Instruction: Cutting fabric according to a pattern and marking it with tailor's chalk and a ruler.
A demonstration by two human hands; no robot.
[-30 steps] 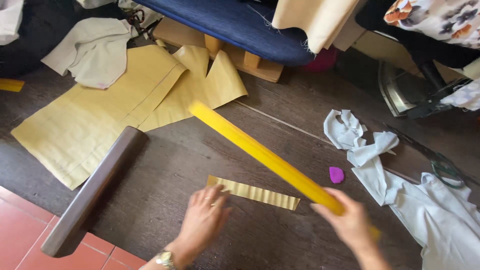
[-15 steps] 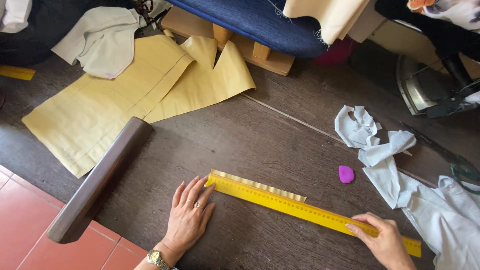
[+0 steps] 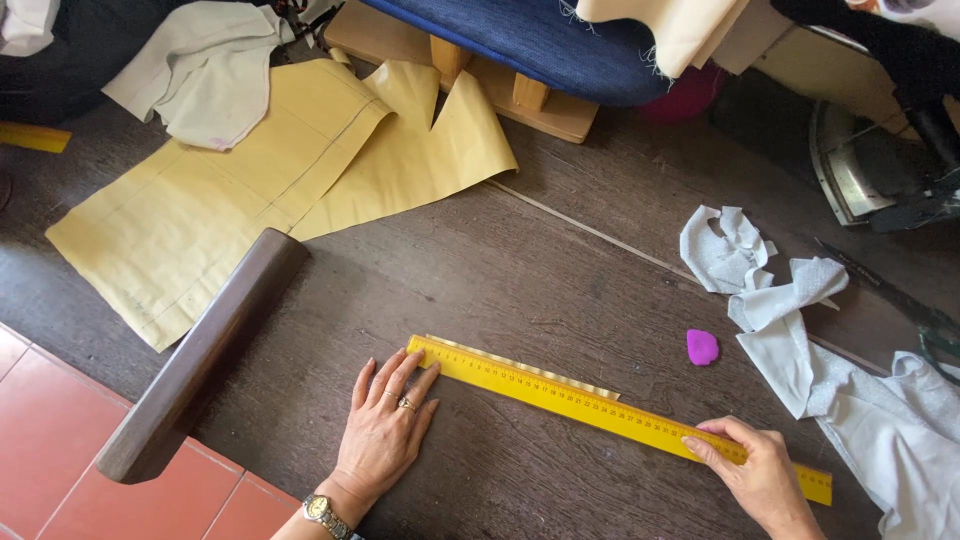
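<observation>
A long yellow ruler [image 3: 600, 412] lies flat on the dark wooden table, slanting down to the right. Under its far edge a thin strip of yellow paper [image 3: 530, 367] peeks out. My left hand [image 3: 385, 425] rests flat on the table, fingers spread, fingertips touching the ruler's left end. My right hand [image 3: 760, 475] presses its fingertips down on the ruler near its right end. A wristwatch sits on my left wrist.
Large yellow paper pattern pieces [image 3: 250, 190] lie at the back left. A dark wooden arm rest [image 3: 200, 355] juts from the table's left edge. A purple chalk piece [image 3: 702, 346] and pale grey cloth [image 3: 850, 400] lie right; an iron [image 3: 870, 170] and scissors [image 3: 900, 300] beyond.
The ruler came down from mid-air and now lies flat over the paper strip. My left hand settled at its left end, my right hand at its right end.
</observation>
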